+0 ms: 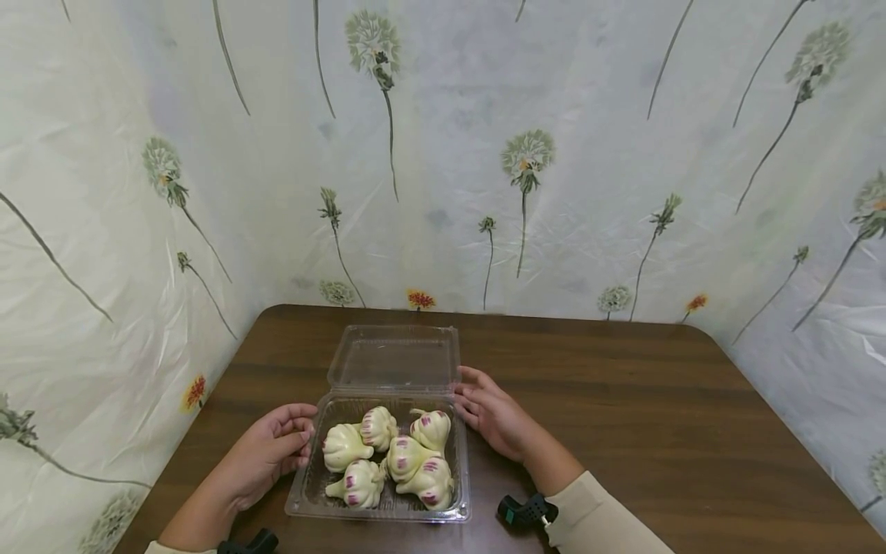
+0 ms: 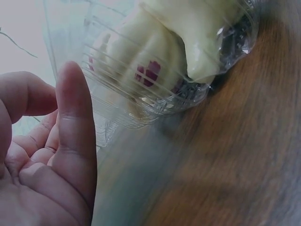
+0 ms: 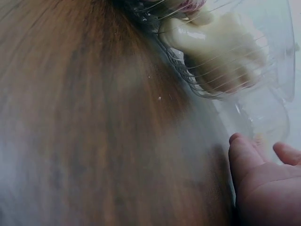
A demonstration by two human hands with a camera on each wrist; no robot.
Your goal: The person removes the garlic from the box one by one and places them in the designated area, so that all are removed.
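Note:
Several white garlic bulbs with purple streaks point(image 1: 404, 458) sit in a clear plastic clamshell box point(image 1: 377, 514). Its transparent lid point(image 1: 394, 360) is swung back toward the far side. At the box's left edge is my left hand point(image 1: 266, 454), fingers loosely bent and fingertips right at the rim. The left wrist view shows the thumb point(image 2: 74, 122) upright beside the ribbed box wall, with one garlic bulb point(image 2: 146, 61) behind the plastic. On the opposite side, my right hand point(image 1: 501, 415) reaches with extended fingers to the right edge, near the hinge.
The box stands on a dark brown wooden table point(image 1: 623, 400) with rounded far corners. A pale sheet printed with dandelions point(image 1: 443, 154) hangs behind the table and along both sides. Black bands point(image 1: 527, 511) are on both wrists.

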